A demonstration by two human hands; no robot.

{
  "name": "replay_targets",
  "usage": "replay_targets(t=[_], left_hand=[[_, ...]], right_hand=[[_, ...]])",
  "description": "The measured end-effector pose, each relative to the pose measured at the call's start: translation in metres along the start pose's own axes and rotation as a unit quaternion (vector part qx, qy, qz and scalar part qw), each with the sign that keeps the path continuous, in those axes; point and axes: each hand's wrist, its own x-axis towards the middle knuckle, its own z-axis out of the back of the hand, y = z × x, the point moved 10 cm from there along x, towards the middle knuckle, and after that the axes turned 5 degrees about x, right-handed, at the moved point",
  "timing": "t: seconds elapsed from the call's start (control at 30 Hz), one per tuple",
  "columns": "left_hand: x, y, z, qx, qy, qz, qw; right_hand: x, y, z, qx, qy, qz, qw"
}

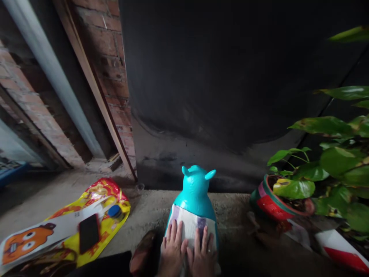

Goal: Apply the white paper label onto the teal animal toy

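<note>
A glossy turquoise animal figure (196, 188) with two ears on its head stands upright on the floor in front of me. Over its back lies a whitish cloth (187, 219) with purple patches. My left hand (173, 244) rests flat on the cloth, fingers stretched out. Beside it, my right hand (201, 246) presses flat on the same cloth with its fingers apart, and a ring shows on one finger. The thumbs nearly meet in the middle. The lower part of the figure is hidden by my hands and the frame's bottom edge.
Left on the concrete floor lies a yellow and red plastic bag (115, 227), bearing a phone (89, 232), a blue-lidded jar (114, 211) and a sheet with an orange cartoon (25, 246). A black panel (216, 96) stands behind. A potted plant (276, 200) stands right.
</note>
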Motion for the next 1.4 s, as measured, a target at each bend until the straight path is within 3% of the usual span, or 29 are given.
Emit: replay_targets(t=[0.13,0.23,0.33,0.57,0.7,0.8,1.03,1.17,1.27,1.4], left_hand=[[-0.006,0.004,-0.003,-0.011,-0.033,-0.015,0.999],[0.004,0.002,-0.006,-0.011,-0.001,-0.005,1.000],[0.018,0.000,-0.009,-0.012,0.035,0.008,0.999],[0.058,-0.001,-0.011,-0.065,0.058,0.013,0.996],[0.086,0.001,-0.004,-0.099,0.059,0.044,0.992],[0.092,0.000,0.002,-0.102,0.044,0.044,0.993],[0.059,0.003,0.004,-0.086,0.044,0.048,0.994],[0.022,0.018,-0.017,-0.052,0.053,0.086,0.994],[0.003,0.027,-0.033,-0.049,0.008,0.106,0.993],[0.000,0.029,-0.041,-0.070,-0.031,0.105,0.991]], right_hand=[[-0.013,-0.002,0.002,-0.014,-0.023,0.008,1.000],[-0.002,0.002,-0.001,-0.030,-0.015,0.009,0.999],[0.013,0.004,-0.007,-0.049,0.007,0.005,0.999],[0.062,0.014,-0.016,-0.026,0.087,0.032,0.995],[0.100,0.029,-0.010,-0.020,0.078,0.043,0.996],[0.110,0.034,-0.009,-0.024,0.071,0.042,0.996],[0.085,0.032,-0.002,-0.068,0.053,0.056,0.995],[0.043,0.025,-0.015,-0.063,0.058,0.091,0.992],[0.021,0.016,-0.023,-0.057,0.042,0.117,0.991],[0.027,0.017,-0.037,-0.028,0.113,0.160,0.980]])
